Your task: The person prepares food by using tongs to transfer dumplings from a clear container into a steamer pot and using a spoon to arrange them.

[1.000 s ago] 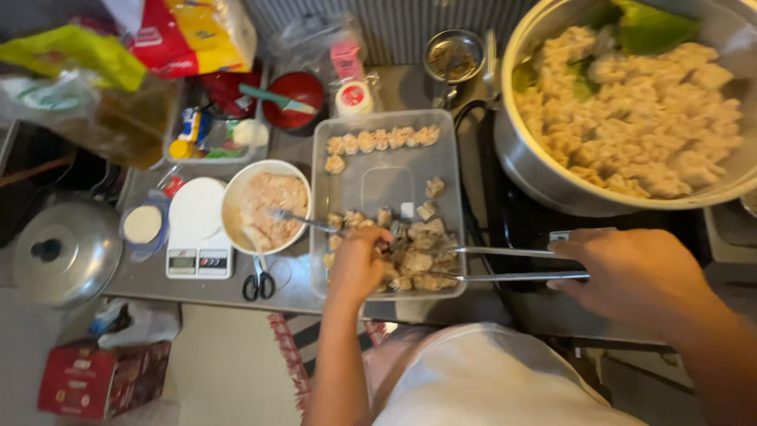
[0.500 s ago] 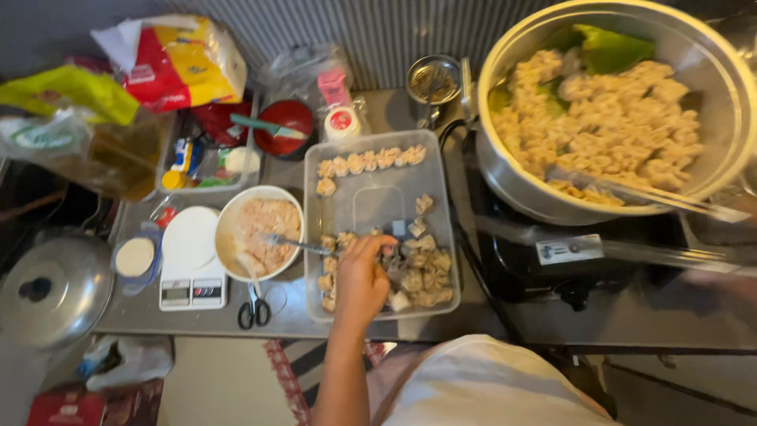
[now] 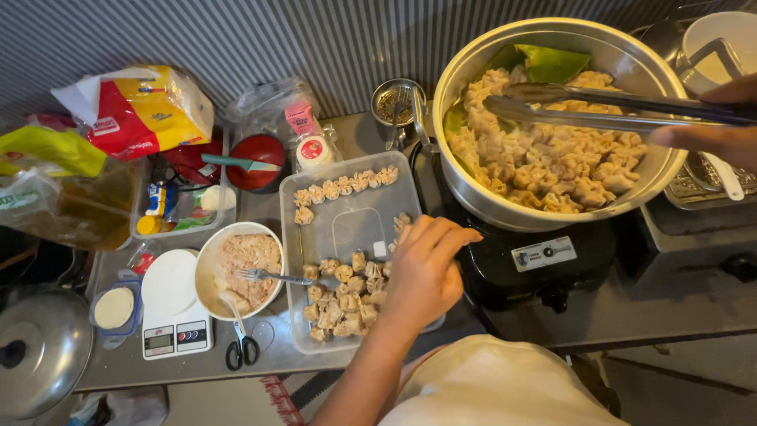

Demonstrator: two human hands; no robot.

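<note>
The left hand (image 3: 422,272) rests, fingers curled, on the dumplings (image 3: 347,296) heaped at the near end of the clear tray (image 3: 347,217) on the bench; whether it grips one cannot be told. The right hand (image 3: 721,118) holds tongs (image 3: 599,106) closed above the steamer pot (image 3: 552,205). The pot looks nearly full of dumplings, while a heap and one row remain in the tray.

scissors (image 3: 241,347) | kitchen scale (image 3: 175,338) | bowl of filling (image 3: 239,268) | pot lid (image 3: 39,359)
</note>
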